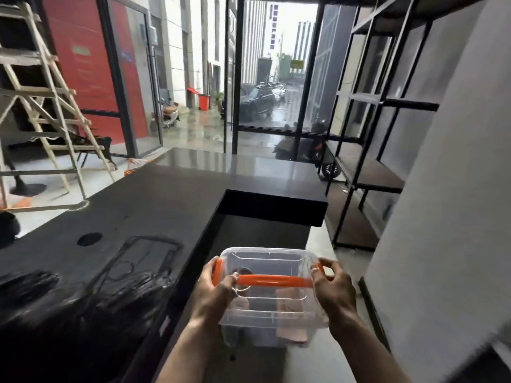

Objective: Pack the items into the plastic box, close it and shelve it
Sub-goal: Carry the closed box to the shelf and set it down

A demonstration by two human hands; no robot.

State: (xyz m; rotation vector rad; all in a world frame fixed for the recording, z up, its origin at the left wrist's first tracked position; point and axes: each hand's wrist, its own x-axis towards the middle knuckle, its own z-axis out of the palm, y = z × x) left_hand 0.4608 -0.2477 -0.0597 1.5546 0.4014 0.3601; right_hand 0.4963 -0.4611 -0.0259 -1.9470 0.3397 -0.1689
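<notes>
Left hand [214, 288] and right hand [336, 290] clamped on plastic box [269, 302] ends, clear of worktop [154, 205] edge; keep level, head for shelf [370, 175].

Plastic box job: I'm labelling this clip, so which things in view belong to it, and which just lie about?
Job: plastic box, lid on; left hand; right hand; black shelving.
Lying about: ladder; black counter; clear lid-like piece on it.
</notes>
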